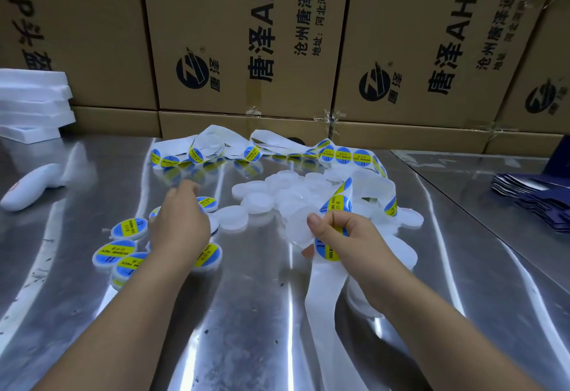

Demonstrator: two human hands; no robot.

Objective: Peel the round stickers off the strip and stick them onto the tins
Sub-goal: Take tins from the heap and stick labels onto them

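Note:
A long white backing strip (342,156) with round blue-and-yellow stickers loops across the back of the steel table (253,313). My right hand (348,236) pinches this strip near a sticker (328,250), and the bare end of the strip hangs down toward me. A pile of plain white round tins (259,202) lies in the middle. At the left sit several tins bearing stickers (126,228). My left hand (180,221) reaches down over that labelled group, its fingers hidden behind the back of the hand.
Brown cardboard boxes (246,35) form a wall behind the table. White foam trays (34,103) are stacked at the far left, with a white handheld device (34,187) lying in front of them. Dark blue flat cartons (533,199) lie at the right edge.

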